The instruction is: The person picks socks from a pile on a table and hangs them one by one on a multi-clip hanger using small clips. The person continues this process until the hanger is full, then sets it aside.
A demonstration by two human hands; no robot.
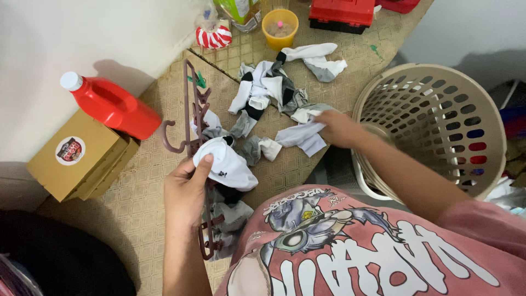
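My left hand (187, 189) grips a dark red clip hanger (192, 104) and presses a white sock (229, 167) against it. Other socks hang clipped lower on the hanger near my shirt. My right hand (337, 127) reaches to the mat and closes on a pale grey-white sock (301, 137). A loose pile of white, grey and black socks (263, 90) lies beyond both hands on the beige patterned mat (137, 203). Another pair of white and grey socks (318, 60) lies farther back.
A beige perforated laundry basket (438, 93) stands at the right. A red bottle (112, 104) rests on a cardboard box (76, 156) at the left wall. A yellow cup (280, 27), a striped red-white pouch (213, 37) and a red box (341, 13) sit at the back.
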